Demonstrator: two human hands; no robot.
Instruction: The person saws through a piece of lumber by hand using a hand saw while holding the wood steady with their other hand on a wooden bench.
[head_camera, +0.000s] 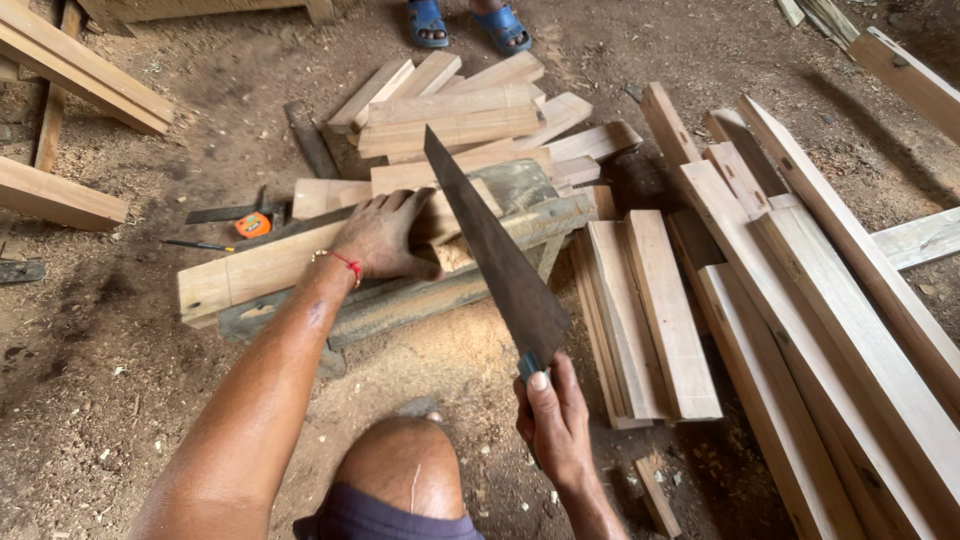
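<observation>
Nearest, knee: a bare knee (405, 465) sits at the bottom edge, above the hem of dark shorts, between the two forearms.
Right hand: the right hand (555, 425) has its fingers wrapped tight round the blue grip of a handsaw (500, 260), thumb laid up along the grip towards the blade.
Saw: its long, dark blade slants up and to the left from the grip, the tip over the stack of offcuts beyond; its lower edge meets the wood just beside the left hand.
Left hand: the left hand (385, 237) lies flat on a pale plank (255, 272), fingers together and spread over its top, thumb curled down the near face; a red thread circles the wrist.
Plank: it lies crosswise on a grey, weathered beam (420, 300) that rests on the dirt floor (100, 360), its left end sticking out well past the beam.
Right side: cut boards (650, 320) lie side by side just right of the saw, with longer planks (850, 330) farther right.
Left of plank: an orange tape measure (253, 224) and a dark square lie on the ground.
Behind: short offcuts (450, 115) are heaped in a loose stack.
Farthest: two feet in blue sandals (465, 22) stand at the top edge, belonging to another person.
</observation>
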